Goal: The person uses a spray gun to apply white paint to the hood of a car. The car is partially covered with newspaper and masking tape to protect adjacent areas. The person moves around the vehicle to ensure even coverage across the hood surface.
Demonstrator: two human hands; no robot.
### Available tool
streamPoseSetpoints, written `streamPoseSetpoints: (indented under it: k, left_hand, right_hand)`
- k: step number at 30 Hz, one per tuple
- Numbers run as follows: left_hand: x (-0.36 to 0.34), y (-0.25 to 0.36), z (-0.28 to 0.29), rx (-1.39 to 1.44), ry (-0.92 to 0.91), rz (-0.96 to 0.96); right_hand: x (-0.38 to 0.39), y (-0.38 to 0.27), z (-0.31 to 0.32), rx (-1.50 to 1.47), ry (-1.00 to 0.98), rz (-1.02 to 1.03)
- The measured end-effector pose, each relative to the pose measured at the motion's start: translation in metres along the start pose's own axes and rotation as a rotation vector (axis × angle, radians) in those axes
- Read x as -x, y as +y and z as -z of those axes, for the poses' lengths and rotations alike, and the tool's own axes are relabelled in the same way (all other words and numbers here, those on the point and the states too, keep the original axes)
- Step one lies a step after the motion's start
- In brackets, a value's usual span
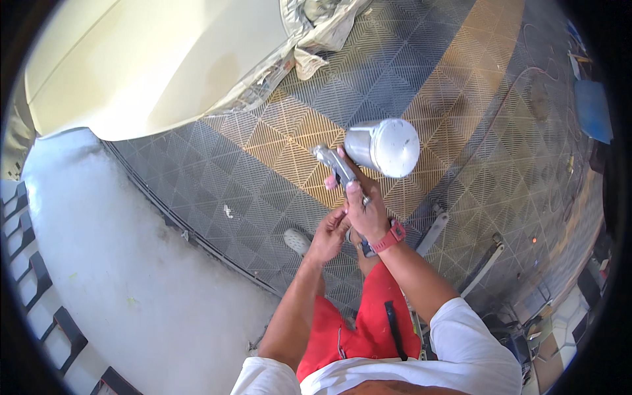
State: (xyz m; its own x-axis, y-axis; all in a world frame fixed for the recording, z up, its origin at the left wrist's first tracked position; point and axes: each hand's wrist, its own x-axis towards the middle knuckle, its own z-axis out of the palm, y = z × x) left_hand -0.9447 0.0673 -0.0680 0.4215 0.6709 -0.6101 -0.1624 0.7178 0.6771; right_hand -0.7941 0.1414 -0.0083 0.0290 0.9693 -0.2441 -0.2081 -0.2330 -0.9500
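Hidden bits
The right hand (368, 214) hides part of the gun (341, 168); the top edge cuts the panel (145, 66).

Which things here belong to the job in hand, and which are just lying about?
Job in hand:
spray gun, in the right grip, left grip close by
its silver cup
probably the pale panel

Lying about, it seems:
white scrap on the floor
blue object at the far right

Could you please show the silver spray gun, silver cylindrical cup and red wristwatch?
Silver spray gun (343, 171), head view: metal body.
Silver cylindrical cup (387, 148), head view: pale round end.
Red wristwatch (388, 238), head view: strap.
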Motion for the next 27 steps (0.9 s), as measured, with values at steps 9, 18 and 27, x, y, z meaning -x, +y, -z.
streamPoseSetpoints:
  k: [9, 18, 27]
  left_hand:
    - [0.203, -0.203, 0.136, -1.069, 0.145, 0.501]
    - [0.265, -0.198, 0.132, -1.277, 0.297, 0.776]
    - [0.284, -0.203, 0.159, -1.281, 0.317, 0.694]
  right_hand:
    - [-0.08, 0.062, -0.04, -0.095, -0.121, -0.065]
    - [-0.194, 0.105, -0.028, 0.166, 0.439, 0.054]
    - [-0.159, 0.135, -0.126, 0.063, 0.386, 0.098]
